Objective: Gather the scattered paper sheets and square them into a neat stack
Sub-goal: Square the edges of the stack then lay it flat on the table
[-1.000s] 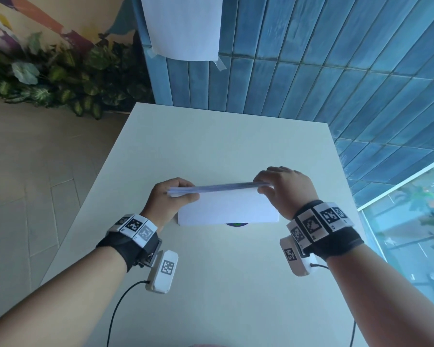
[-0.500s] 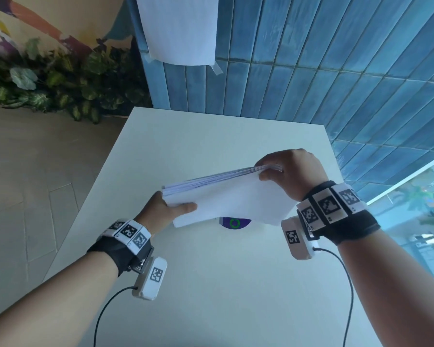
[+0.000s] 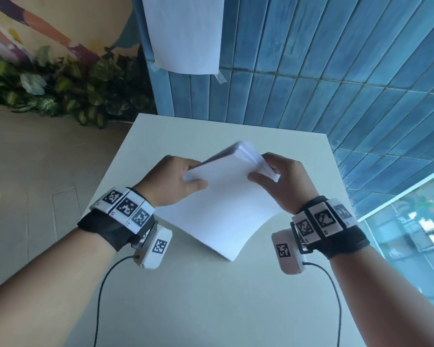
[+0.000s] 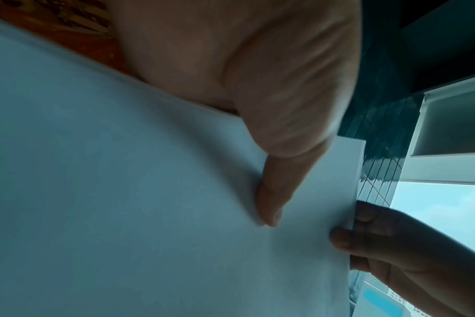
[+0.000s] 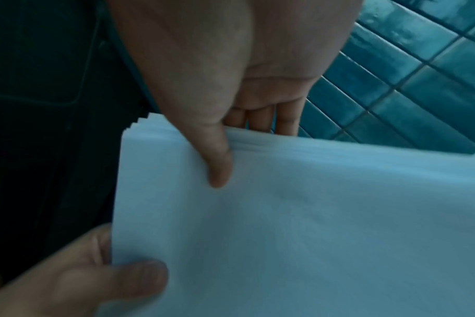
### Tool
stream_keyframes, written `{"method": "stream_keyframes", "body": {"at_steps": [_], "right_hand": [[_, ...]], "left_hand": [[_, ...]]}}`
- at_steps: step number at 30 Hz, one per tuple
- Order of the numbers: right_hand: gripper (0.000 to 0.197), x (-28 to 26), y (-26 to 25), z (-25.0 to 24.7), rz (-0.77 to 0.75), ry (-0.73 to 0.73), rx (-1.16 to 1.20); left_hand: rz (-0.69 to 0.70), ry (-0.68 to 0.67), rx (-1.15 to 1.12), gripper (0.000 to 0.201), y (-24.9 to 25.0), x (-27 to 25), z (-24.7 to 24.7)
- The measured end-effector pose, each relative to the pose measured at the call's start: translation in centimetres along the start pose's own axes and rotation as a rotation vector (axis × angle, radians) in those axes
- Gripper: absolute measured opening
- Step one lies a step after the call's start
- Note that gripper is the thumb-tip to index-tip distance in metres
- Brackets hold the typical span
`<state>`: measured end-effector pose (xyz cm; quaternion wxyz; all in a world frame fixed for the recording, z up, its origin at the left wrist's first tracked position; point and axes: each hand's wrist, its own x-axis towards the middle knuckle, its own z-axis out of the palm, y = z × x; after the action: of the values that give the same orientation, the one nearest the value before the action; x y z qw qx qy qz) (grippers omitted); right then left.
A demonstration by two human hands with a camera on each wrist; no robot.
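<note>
A thick bundle of white paper sheets (image 3: 226,199) is held up on edge above the white table (image 3: 211,296), its lower corner close to or touching the tabletop. My left hand (image 3: 178,181) pinches its upper left corner, thumb on the near face. My right hand (image 3: 276,181) grips the upper right edge, thumb in front and fingers behind. In the left wrist view my left thumb (image 4: 274,193) presses the paper sheets (image 4: 149,193). In the right wrist view my right thumb (image 5: 217,163) lies on the paper sheets (image 5: 285,225), whose top edges sit slightly fanned.
A blue tiled wall (image 3: 336,71) stands behind and to the right of the table. A white sheet (image 3: 183,33) is taped to that wall. Leafy plants (image 3: 60,93) line the floor at the back left. A window (image 3: 411,234) is at the right.
The bundle was level between both hands, then tilted; now it is turned upright with a corner pointing down. Both hands moved up to its top corners. The purple disc on the table is now hidden.
</note>
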<state>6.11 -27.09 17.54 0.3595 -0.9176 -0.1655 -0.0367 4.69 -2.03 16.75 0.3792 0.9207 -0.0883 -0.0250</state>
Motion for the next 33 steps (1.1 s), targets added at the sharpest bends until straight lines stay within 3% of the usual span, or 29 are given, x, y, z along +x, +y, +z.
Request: {"method": "stream_keyframes", "body": {"at_steps": [3,8,11,15,16,21,25,30,33], "right_hand": [[0.038,0.5,0.0,0.2,0.042,0.073,0.086],[0.026,-0.1,2.3,-0.9,0.143,0.193,0.303],[0.003,-0.6,2.8,-1.2,0.168,0.203,0.464],[0.018,-1.0,3.1,0.3,0.21,0.205,0.632],[0.019,-1.1,3.1,0.8,0.22,0.226,0.618],[0.013,-1.7,3.0,3.1,0.244,0.36,0.464],[0.017,-2.8,3.7,4.0,0.259,0.331,0.481],[0.036,-3.6,3.7,3.9,0.299,0.301,0.644],[0.04,-2.9,3.4,3.4,0.268,0.322,0.675]], "left_hand": [[0.0,-0.039,-0.048,0.024,0.4,0.6,-0.8],[-0.071,-0.031,-0.154,0.01,-1.7,0.4,-3.0],[-0.089,0.143,-0.445,0.01,-2.4,0.4,-2.9],[-0.074,0.358,-0.848,0.016,-0.9,0.7,-1.2],[-0.06,0.389,-0.857,0.015,-0.4,0.8,-0.6],[0.089,0.536,-0.462,0.017,1.2,0.9,1.5],[0.067,0.552,-0.488,0.029,0.0,0.1,2.8],[0.007,0.464,-0.546,0.065,-1.8,-0.4,4.1],[-0.067,0.442,-0.579,0.059,-1.9,-0.3,4.8]]}}
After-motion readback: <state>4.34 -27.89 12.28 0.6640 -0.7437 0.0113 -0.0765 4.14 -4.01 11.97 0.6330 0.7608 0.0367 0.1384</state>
